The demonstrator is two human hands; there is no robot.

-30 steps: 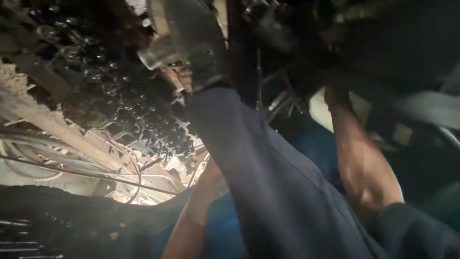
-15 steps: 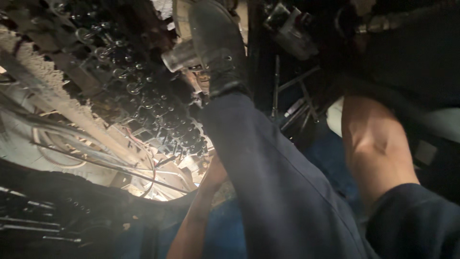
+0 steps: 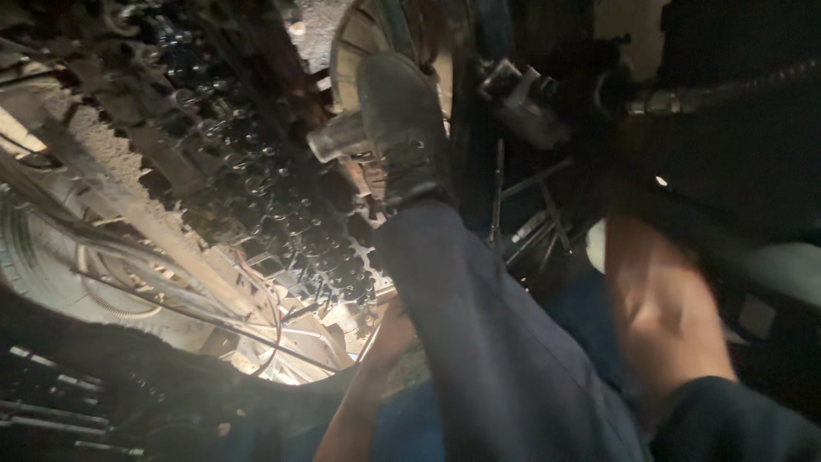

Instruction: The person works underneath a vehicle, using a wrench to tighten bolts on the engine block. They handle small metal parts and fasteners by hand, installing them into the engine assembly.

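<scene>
While a black boot (image 3: 402,128) presses a metal peg (image 3: 335,141), left hand (image 3: 395,329) beneath the trouser leg (image 3: 487,342), right forearm (image 3: 658,308) reaching up, both grips hidden, impossible to tell.

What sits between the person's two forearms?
In the head view, the person's trouser leg in dark blue, ending in a black boot, runs between the left forearm and right forearm.

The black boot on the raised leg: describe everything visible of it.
The boot is dark, scuffed and dusty, leather-like, with laces up its front. It points up and away from the camera, at the end of a leg in dark blue trousers whose cuff covers its top. Its toe rests near a round metal rim; a short pale metal cylinder juts out at its left side, seemingly touching it. Its sole is hidden.
</scene>
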